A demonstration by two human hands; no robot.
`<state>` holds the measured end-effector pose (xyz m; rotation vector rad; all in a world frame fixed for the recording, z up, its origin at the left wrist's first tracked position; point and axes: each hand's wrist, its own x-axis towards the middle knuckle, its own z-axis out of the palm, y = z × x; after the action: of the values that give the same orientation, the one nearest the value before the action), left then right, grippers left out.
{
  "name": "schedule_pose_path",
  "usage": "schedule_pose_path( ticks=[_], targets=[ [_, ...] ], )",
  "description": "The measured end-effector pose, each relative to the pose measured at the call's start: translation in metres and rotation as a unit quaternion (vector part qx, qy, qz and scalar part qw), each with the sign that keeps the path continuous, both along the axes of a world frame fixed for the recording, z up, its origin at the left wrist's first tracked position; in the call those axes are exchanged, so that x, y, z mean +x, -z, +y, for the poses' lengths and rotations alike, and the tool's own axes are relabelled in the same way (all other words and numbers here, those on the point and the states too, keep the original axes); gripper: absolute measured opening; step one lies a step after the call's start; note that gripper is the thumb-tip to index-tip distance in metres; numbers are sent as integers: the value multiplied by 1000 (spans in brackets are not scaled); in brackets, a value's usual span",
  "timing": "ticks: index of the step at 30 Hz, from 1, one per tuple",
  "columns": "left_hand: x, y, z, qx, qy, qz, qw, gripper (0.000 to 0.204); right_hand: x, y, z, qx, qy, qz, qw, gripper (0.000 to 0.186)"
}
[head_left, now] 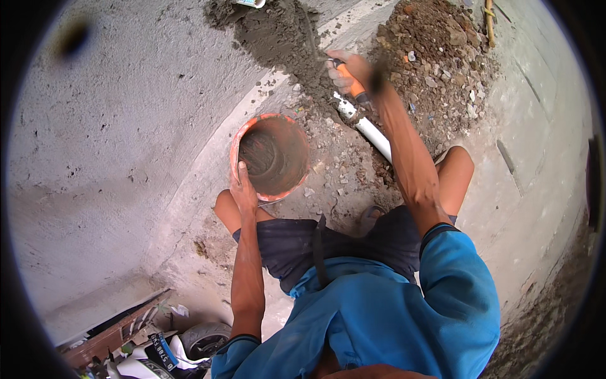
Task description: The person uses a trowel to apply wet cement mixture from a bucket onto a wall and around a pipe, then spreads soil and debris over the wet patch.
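My left hand (243, 189) grips the near-left rim of an orange bucket (302, 123), thumb over the edge. Wet grey mortar coats the bucket's inside and bottom. My right hand (351, 71) is closed around the orange and black handle of a trowel (349, 80). Its blade points away from me into a heap of wet mortar (268, 31) and is mostly hidden there. Just under the right forearm lies a white pipe (374, 136), with mortar clumps on its far end.
A pile of brown soil and rubble (442, 60) lies at the far right, with a stick (489, 24) beside it. The rough grey wall (120, 126) rises on the left. A parked motorbike (170, 354) stands at the lower left. Stone bits litter the ground around the bucket.
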<state>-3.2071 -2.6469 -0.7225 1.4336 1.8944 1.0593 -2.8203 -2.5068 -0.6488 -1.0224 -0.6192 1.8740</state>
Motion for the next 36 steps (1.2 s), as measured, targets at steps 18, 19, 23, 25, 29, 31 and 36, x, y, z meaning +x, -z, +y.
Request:
schedule_pose_path(
  ticks=[18,19,23,25,29,31,36],
  targets=[
    [8,-13,1,-15,-3,-20,1000,59,-55,183,-9,-190,223,619,729,31],
    [15,-16,5,-15,-1,-15,1000,59,-58,194,14,-181,220,627,726,30],
    [5,-2,7,14,20,-2,1000,59,-117,145,65,-239,281,505,780,23],
    [7,-5,0,-16,8,-26,1000,60,-131,118,62,-241,283,486,791,17],
    [14,-10,5,-33,33,-40,998,67,-136,88,53,-207,277,508,789,14],
    [16,-12,4,-32,28,-26,999,68,-141,72,37,-184,265,487,812,16],
    [19,-16,1,-43,20,-16,999,68,-118,81,-20,-119,102,542,826,22]
  ],
)
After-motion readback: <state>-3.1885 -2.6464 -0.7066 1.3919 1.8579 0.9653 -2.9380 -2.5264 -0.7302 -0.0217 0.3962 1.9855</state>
